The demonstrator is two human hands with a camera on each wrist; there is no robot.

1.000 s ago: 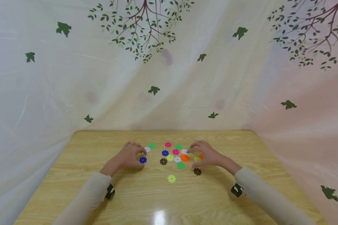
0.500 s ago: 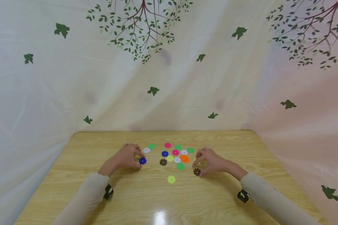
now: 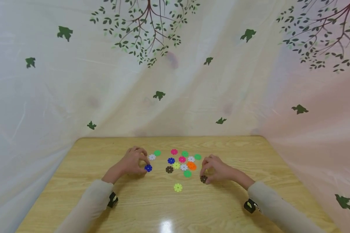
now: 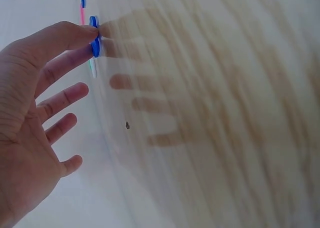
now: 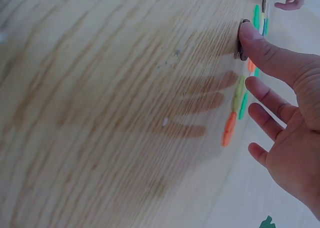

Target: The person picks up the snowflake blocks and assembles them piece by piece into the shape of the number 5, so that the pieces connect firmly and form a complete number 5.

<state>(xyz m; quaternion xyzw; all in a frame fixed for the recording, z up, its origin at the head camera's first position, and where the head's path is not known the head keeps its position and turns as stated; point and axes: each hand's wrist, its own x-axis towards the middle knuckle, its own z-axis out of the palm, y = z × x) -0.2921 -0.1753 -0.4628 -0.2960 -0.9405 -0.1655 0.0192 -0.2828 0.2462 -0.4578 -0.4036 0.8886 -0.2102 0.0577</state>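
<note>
Clock directions as in the head view, on the pale wood-grain surface point(image 3: 145, 207). Left hand point(image 3: 132, 160): thumb and index finger pinch a blue, round, notched, plastic-looking disc point(image 3: 148, 168); other fingers spread apart in left wrist view. A white notched disc point(image 3: 152, 157) lies at its 1 o'clock, with a green round disc point(image 3: 157, 153) at the white one's 2 o'clock. Mid-surface: a dark brown notched disc point(image 3: 169, 169) at 3 o'clock from the pinched blue one; a lone yellow notched disc point(image 3: 178, 187) at that brown one's 5 o'clock. Further right, an orange round disc point(image 3: 191, 166) lies in the cluster. Right hand point(image 3: 217, 170): narrow grip, fingertips around a second brown notched disc point(image 3: 204, 179), between 4 and 5 o'clock from the orange; index finger hidden in right wrist view.
</note>
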